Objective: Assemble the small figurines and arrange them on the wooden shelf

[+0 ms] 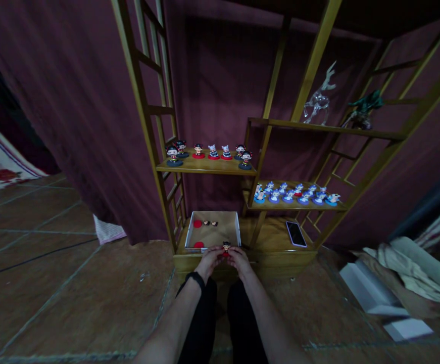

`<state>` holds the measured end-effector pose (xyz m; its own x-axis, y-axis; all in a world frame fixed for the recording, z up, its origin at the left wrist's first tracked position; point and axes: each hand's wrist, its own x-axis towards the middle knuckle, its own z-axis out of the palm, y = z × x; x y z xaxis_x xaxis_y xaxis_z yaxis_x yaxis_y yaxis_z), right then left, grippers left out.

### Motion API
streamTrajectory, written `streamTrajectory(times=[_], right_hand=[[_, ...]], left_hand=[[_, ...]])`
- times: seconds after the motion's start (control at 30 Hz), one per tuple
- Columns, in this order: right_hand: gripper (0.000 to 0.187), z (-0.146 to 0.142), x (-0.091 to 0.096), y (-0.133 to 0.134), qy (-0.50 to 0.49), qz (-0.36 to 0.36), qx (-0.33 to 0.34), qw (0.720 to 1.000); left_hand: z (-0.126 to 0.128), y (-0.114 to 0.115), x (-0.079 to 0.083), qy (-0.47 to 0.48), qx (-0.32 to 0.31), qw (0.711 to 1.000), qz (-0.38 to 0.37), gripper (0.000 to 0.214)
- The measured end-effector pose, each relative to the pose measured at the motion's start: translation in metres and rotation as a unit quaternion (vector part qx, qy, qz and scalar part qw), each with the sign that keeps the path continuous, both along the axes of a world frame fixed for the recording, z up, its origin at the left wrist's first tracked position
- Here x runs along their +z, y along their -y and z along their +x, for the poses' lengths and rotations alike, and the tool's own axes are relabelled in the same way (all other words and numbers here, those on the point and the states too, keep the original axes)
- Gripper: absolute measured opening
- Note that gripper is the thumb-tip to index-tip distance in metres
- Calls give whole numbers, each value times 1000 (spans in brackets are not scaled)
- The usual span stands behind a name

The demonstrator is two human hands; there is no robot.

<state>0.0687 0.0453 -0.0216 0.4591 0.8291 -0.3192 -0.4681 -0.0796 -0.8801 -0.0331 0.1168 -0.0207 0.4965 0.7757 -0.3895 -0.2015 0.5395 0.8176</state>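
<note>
Between my two hands, just at the near edge of an open box, is a small black-haired figurine (226, 246) on a red base. My left hand (211, 259) has its fingers closed on the figurine's left side, and my right hand (238, 258) grips it from the right. The shallow white-rimmed box (223, 231) lies on the bottom shelf. In it are a red disc (197, 223) at the far left, another red disc (199, 244) nearer me, and two small dark-haired figurine pieces (210, 223).
Several figurines (212, 151) on round bases stand on the shelf above the box. Blue-and-white figurines (288, 195) crowd the right shelf, below a clear deer statue (319, 103) and a dark green ornament (365, 108). A phone (296, 234) lies lower right; white boxes (371, 288) sit on the floor.
</note>
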Motion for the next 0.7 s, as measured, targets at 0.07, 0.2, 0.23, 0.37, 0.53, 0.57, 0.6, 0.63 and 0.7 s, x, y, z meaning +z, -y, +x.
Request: streamTrajectory(times=[0.07,0.2,0.23,0.37,0.53,0.57,0.6,0.63,0.7], right_hand=[[24,1,-2,0,-3,-6,-5,1000],[25,2,-6,0,7,3,0,1000],[26,2,-6,-1,10,8,3,1000],[28,1,-9,-3,24,20,-3,1000],[25,-2,-9,-4,58,25,-10,998],[26,-2,-9,-4,59,26,-11,998],[26,-2,-8,-3,56,25,-8,998],[28,-2,-8,-4,50,22,-5,999],[29,-1,-6,-4,38,23,-6,999]], left_hand=[[-1,0,-1,13,-8,1000,-10,19],[-3,1,-2,12,-23,1000,2,26],[-3,1,-2,10,-23,1000,7,28],[-3,0,-4,6,-17,1000,25,31],[-2,-1,-6,15,-13,999,39,30],[-2,-1,-6,16,-11,999,39,30],[-2,-1,-6,16,-9,999,39,29],[-2,-1,-7,16,-8,999,39,28],[-1,0,-7,16,-6,999,41,28]])
